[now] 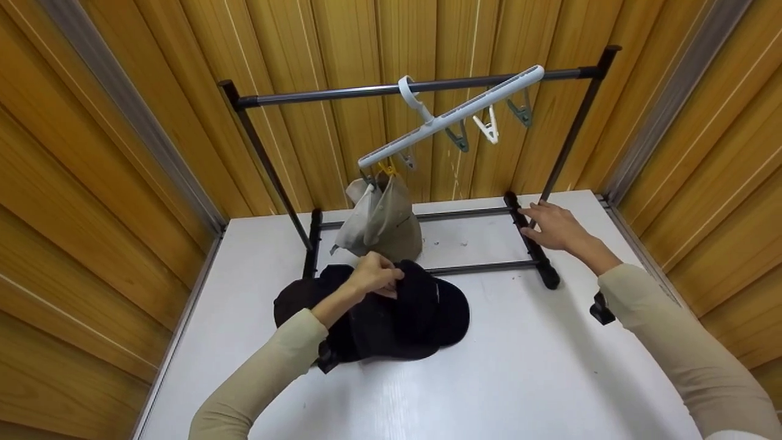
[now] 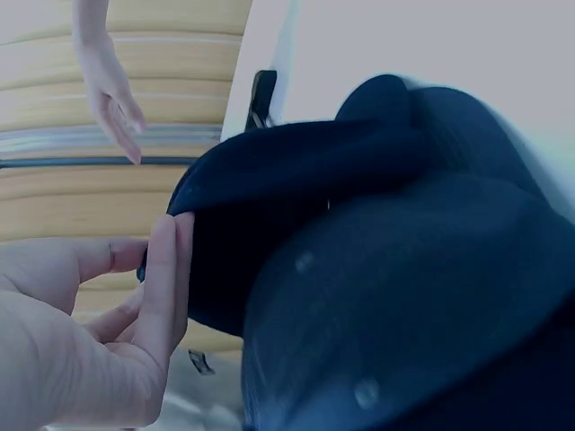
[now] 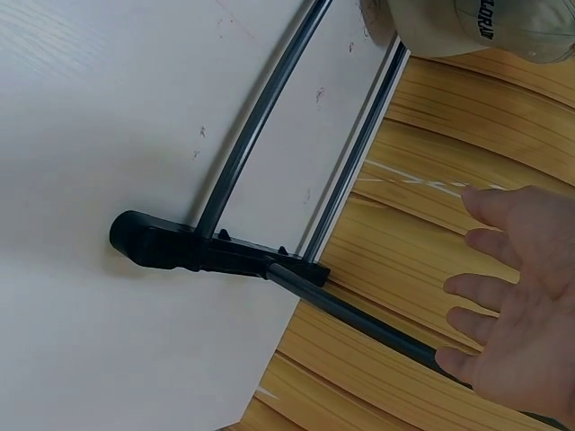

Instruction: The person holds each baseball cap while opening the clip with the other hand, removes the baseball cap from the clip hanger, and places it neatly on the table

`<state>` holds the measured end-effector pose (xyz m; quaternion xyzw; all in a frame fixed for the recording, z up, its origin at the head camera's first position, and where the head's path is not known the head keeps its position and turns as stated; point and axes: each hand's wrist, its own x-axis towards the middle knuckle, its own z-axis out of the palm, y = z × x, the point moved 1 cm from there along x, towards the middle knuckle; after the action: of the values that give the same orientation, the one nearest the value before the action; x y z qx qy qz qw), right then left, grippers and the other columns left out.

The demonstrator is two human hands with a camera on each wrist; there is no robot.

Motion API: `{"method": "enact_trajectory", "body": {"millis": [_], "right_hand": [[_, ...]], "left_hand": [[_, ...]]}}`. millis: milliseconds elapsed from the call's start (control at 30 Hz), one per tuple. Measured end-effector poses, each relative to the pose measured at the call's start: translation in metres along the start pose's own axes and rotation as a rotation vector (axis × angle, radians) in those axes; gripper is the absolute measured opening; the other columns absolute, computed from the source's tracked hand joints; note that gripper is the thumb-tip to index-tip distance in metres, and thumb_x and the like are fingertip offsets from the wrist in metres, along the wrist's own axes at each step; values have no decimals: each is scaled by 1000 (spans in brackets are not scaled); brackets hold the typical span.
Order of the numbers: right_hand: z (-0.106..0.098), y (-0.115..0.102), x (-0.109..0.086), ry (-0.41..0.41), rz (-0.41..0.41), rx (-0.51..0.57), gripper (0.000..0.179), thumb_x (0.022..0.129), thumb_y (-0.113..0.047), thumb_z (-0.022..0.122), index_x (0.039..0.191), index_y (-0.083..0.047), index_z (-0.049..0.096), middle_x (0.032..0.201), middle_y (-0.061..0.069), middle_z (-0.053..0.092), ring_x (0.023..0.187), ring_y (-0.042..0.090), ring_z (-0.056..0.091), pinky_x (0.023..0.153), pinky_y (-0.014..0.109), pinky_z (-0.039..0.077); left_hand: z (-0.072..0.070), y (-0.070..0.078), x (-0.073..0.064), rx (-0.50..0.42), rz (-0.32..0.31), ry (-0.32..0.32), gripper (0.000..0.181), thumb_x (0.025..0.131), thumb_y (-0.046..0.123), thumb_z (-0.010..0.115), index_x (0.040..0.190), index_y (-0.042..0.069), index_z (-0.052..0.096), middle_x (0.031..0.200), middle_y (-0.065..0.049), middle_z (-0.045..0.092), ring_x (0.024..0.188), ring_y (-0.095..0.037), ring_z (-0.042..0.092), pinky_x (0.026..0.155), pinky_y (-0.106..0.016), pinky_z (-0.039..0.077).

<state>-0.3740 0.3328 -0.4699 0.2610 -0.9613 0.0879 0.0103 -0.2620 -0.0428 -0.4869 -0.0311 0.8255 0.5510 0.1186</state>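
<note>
Several dark caps lie overlapping on the white tabletop. My left hand (image 1: 371,275) pinches the rim of one dark cap (image 1: 420,305) in the pile. Up close in the left wrist view, thumb and fingers hold the edge of this dark cap (image 2: 269,166), its inside facing them. My right hand (image 1: 555,226) is beside the right post of a black rack (image 1: 577,137); its fingers are spread and hold nothing in the right wrist view. From the rack's bar hangs a pale blue clip hanger (image 1: 455,116). Light beige and grey caps (image 1: 394,226) hang at its lower left end.
Free clips, among them a white clip (image 1: 487,127) and a green clip (image 1: 521,111), dangle from the hanger's raised right side. The rack's black foot (image 3: 162,241) stands on the white tabletop (image 1: 489,379). Wood-patterned walls (image 1: 110,183) enclose the back and sides.
</note>
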Motion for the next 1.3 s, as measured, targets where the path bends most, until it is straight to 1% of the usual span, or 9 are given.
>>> {"method": "enact_trajectory", "body": {"millis": [133, 267, 400, 567, 700, 933, 1033, 1133, 1300], "right_hand": [[3, -3, 2, -3, 25, 7, 50, 101, -21, 58, 144, 5, 52, 148, 38, 45, 140, 58, 38, 109, 73, 34], [6, -3, 2, -2, 30, 13, 50, 102, -20, 57, 144, 6, 51, 148, 38, 44, 140, 58, 38, 109, 72, 34], [10, -3, 3, 13, 2, 9, 50, 101, -20, 58, 142, 7, 52, 146, 39, 46, 138, 59, 40, 108, 72, 36], [15, -5, 5, 6, -15, 13, 50, 101, -21, 59, 142, 8, 52, 146, 39, 46, 138, 59, 40, 109, 71, 35], [17, -6, 4, -5, -10, 11, 50, 102, -21, 59, 142, 8, 51, 146, 39, 46, 138, 58, 40, 110, 71, 35], [18, -7, 3, -18, 2, 32, 51, 102, -20, 58, 144, 8, 50, 147, 39, 44, 139, 58, 38, 109, 72, 34], [19, -7, 3, -19, 6, 31, 51, 102, -20, 58, 144, 7, 50, 148, 39, 44, 140, 58, 39, 109, 72, 34], [20, -7, 4, -24, 10, 30, 51, 102, -20, 58, 144, 7, 50, 147, 39, 44, 139, 58, 39, 109, 72, 34], [23, -10, 5, -29, -2, 38, 51, 102, -20, 58, 143, 8, 51, 147, 39, 45, 139, 58, 39, 109, 72, 35]], "left_hand": [[-13, -9, -7, 62, -9, -23, 14, 90, 3, 70, 85, -10, 73, 62, -10, 67, 52, -15, 68, 57, -29, 60], [-20, -12, -9, 252, 2, -13, 18, 90, 13, 73, 83, -2, 78, 67, -12, 74, 52, -14, 69, 48, -22, 54], [-22, -12, -8, 454, 22, 2, 19, 90, 21, 74, 79, 7, 80, 68, -7, 76, 51, -11, 68, 44, -20, 42], [-24, -12, -9, 586, 33, 3, 20, 89, 24, 74, 74, 11, 80, 65, -2, 75, 46, -7, 61, 48, -23, 41], [-24, -9, -10, 699, 77, 21, 25, 88, 25, 75, 68, 12, 78, 62, -1, 74, 49, -8, 59, 52, -27, 42], [-23, 5, -5, 937, 154, 55, 28, 88, 31, 76, 65, 14, 77, 66, -2, 75, 69, -23, 73, 70, -44, 58], [-23, 12, 1, 992, 170, 105, 28, 89, 34, 76, 69, 13, 77, 80, -10, 78, 80, -32, 74, 73, -51, 58], [-23, 20, 9, 996, 206, 183, 25, 89, 32, 75, 77, 10, 76, 92, -15, 77, 88, -38, 73, 75, -56, 57], [-22, 32, 26, 945, 286, 311, 28, 93, 27, 72, 108, 3, 68, 108, -20, 72, 103, -41, 69, 80, -55, 58]]}}
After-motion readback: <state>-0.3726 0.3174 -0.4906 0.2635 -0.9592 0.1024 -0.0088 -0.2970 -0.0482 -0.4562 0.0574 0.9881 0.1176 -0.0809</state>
